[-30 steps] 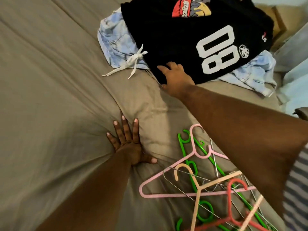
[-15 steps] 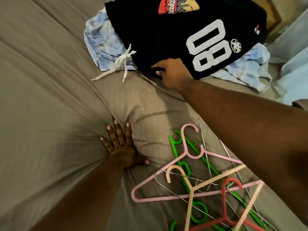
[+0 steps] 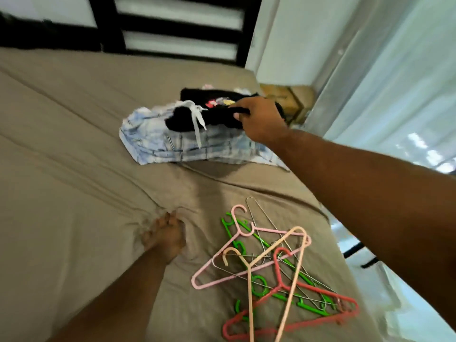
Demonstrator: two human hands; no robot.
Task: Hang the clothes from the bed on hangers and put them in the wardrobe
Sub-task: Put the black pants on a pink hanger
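**Black jersey bunched and lifted from the pile**

Since the earlier frame, the black printed jersey (image 3: pixel 190 119) has gone from lying flat to being gathered into a fold and raised at its near edge. The right hand (image 3: pixel 259 119) pinches that fold, with the fingers curled over the cloth and the thumb beneath it. The jersey stays on top of the pale blue plaid garment (image 3: pixel 167 144), whose white drawstring (image 3: pixel 197 124) hangs across the black fabric. Both lie toward the far side of the bed's taupe sheet (image 3: pixel 61 169), near the dark slatted headboard (image 3: pixel 172 33).

Closer in, the left hand (image 3: pixel 164 236) presses into the sheet with its fingers drawn together. It is blurred, so I cannot tell whether it grips the fabric. Just beside it to the right lies a tangled heap of hangers: pink plastic (image 3: pixel 204 280), green plastic (image 3: pixel 259 285), red plastic (image 3: pixel 320 291), peach plastic (image 3: pixel 250 304) and thin wire (image 3: pixel 256 211).
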